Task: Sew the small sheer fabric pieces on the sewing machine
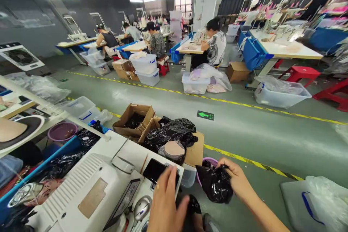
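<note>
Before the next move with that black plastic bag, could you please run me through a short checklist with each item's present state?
1. Right hand grips the black plastic bag: ok, fingers pinch its upper edge.
2. Left hand free to help: ok, it holds nothing and hovers beside the phone.
3. Phone is secure: not ok, it lies near the edge of the white sewing machine.
4. Bag contents: cannot tell, the plastic is opaque.
5. Purple bin behind the bag is empty: cannot tell, mostly hidden.
</note>
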Demonstrator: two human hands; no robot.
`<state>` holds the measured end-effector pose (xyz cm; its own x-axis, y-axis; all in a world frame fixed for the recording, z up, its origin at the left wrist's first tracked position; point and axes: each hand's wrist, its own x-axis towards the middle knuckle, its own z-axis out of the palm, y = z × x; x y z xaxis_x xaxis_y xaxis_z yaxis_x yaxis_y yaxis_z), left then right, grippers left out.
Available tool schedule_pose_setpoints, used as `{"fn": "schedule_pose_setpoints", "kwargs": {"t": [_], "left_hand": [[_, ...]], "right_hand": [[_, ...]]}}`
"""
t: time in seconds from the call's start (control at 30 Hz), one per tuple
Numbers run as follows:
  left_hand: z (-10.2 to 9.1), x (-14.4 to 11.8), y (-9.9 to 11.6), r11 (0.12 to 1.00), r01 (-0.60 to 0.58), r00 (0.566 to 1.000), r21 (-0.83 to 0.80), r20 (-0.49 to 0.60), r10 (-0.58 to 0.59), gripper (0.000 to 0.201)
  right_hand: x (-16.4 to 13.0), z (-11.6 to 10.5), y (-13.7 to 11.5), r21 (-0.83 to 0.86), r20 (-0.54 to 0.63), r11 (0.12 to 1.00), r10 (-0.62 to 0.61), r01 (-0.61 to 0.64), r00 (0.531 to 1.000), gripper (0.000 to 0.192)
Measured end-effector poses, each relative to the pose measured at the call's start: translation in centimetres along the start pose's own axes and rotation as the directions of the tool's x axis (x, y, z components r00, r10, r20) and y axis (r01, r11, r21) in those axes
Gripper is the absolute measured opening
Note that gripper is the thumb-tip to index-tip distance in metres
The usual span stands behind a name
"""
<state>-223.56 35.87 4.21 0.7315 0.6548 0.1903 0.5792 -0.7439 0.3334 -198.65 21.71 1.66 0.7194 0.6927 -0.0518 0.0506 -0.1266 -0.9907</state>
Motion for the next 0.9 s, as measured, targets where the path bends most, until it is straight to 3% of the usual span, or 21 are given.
{"fn": "schedule_pose_setpoints", "kwargs": {"t": [0.1, 0.13, 0.2, 0.27, 0.3, 0.37, 0.4, 0.47, 0.6, 0.7, 0.77, 0.9], "left_hand": [[-0.3, 11.9, 1.2, 0.992, -0.005, 0.999, 0.130, 0.039, 0.000, 0.114], [0.0, 15.4, 1.3, 0.977, 0.040, 0.992, 0.211, 0.108, -0.064, 0.119], [1.4, 20.5, 1.2, 0.947, 0.065, 0.935, 0.315, 0.313, -0.169, 0.125], [3.2, 22.4, 0.9, 0.939, 0.063, 0.861, 0.338, 0.457, -0.222, 0.124], [4.0, 22.3, 0.7, 0.935, 0.071, 0.820, 0.349, 0.513, -0.253, 0.111], [5.4, 21.1, 0.6, 0.916, 0.112, 0.745, 0.385, 0.578, -0.333, 0.065], [5.8, 20.3, 0.5, 0.906, 0.142, 0.721, 0.398, 0.585, -0.370, 0.047], [6.1, 19.2, 0.4, 0.890, 0.218, 0.707, 0.401, 0.564, -0.427, 0.031], [4.6, 19.3, -0.9, 0.859, 0.417, 0.758, 0.297, 0.408, -0.509, 0.024], [1.8, 19.6, -2.6, 0.802, 0.581, 0.790, 0.137, 0.143, -0.597, 0.017], [-0.3, 19.5, -3.6, 0.738, 0.675, 0.734, 0.004, -0.098, -0.672, 0.025], [-3.3, 19.0, -4.1, 0.678, 0.682, 0.504, -0.274, -0.495, -0.708, 0.049]], "right_hand": [[0.6, -2.3, 0.2, -0.126, 0.034, 0.989, 0.082, -0.077, 0.996, 0.018], [1.1, -3.1, 0.4, -0.160, 0.043, 0.983, 0.097, -0.088, 0.994, 0.018], [2.3, -4.4, 0.8, -0.205, 0.061, 0.974, 0.113, -0.099, 0.992, 0.018], [3.7, -5.5, 1.3, -0.237, 0.071, 0.966, 0.123, -0.103, 0.990, 0.018], [4.4, -6.0, 1.6, -0.249, 0.078, 0.963, 0.128, -0.105, 0.989, 0.018], [5.9, -6.6, 2.0, -0.265, 0.089, 0.958, 0.135, -0.107, 0.987, 0.018], [6.6, -6.7, 2.1, -0.269, 0.097, 0.957, 0.137, -0.106, 0.986, 0.018], [8.0, -6.5, 2.3, -0.267, 0.113, 0.958, 0.142, -0.107, 0.983, 0.018], [10.5, -5.4, 1.6, -0.236, 0.171, 0.967, 0.142, -0.100, 0.975, 0.017], [12.0, -5.0, 0.4, -0.193, 0.199, 0.978, 0.115, -0.077, 0.973, 0.015], [13.0, -5.0, -0.7, -0.147, 0.181, 0.987, 0.086, -0.060, 0.980, 0.015], [14.8, -5.2, -3.5, 0.007, 0.144, 0.999, -0.051, 0.050, 0.988, 0.012]]}}
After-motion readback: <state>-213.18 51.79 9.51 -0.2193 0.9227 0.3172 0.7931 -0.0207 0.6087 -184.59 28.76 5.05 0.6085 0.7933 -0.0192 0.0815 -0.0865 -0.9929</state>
